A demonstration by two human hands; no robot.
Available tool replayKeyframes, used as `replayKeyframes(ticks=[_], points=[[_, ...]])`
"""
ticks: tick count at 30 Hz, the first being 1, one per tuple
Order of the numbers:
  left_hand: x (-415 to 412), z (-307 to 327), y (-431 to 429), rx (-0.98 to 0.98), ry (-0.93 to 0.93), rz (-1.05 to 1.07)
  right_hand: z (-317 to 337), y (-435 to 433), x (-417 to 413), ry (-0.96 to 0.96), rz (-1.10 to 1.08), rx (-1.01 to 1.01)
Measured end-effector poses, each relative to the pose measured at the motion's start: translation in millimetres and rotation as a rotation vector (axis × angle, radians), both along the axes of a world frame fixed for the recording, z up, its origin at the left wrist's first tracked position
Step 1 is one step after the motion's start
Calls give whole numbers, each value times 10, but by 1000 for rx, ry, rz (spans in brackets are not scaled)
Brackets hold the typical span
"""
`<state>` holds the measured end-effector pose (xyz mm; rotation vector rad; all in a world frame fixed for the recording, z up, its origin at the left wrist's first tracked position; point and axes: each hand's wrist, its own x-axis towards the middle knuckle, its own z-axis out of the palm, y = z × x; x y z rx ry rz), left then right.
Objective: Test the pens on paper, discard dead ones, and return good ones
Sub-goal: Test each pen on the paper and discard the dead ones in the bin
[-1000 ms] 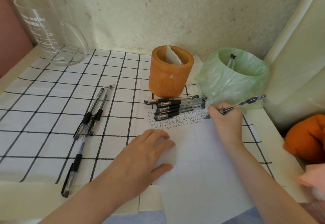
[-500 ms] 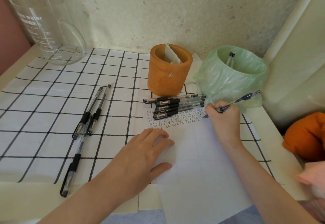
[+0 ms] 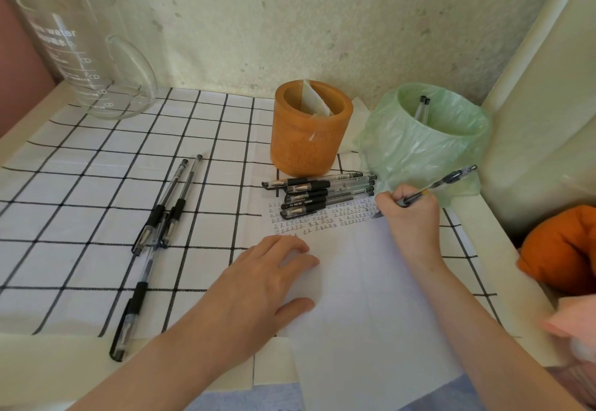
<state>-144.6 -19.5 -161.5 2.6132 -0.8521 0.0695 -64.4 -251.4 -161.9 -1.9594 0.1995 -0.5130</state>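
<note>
head view: right hand pinches a pen, tip on the paper beside the rows of test marks. left hand lies flat w/ fingers spread, pinning the sheet. best to keep the sheet pinned & use light, short strokes to check ink flow.

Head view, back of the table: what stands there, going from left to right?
Glass jug → orange pen cup → green-bagged bin, with two pens standing inside it.
</note>
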Motion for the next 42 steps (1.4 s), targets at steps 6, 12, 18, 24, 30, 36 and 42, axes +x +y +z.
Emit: replayKeyframes(ticks=[6, 12, 18, 24, 30, 36, 42], points=[[8, 3, -1, 6, 2, -1, 3, -1, 7, -8, -5, -1], [5, 5, -1, 4, 21, -1, -3, -14, 4, -13, 0, 6], [6, 7, -1, 6, 19, 0, 10, 6, -5, 11, 11, -1], [11, 18, 2, 15, 29, -2, 18, 9, -9, 33, 4, -2], [9, 12, 3, 10, 23, -1, 22, 23, -16, 4, -2, 5], [10, -2, 4, 9, 14, -6, 11, 5, -18, 14, -8, 8], [16, 12, 2, -2, 31, -16, 280, 118, -132, 98, 155, 260]])
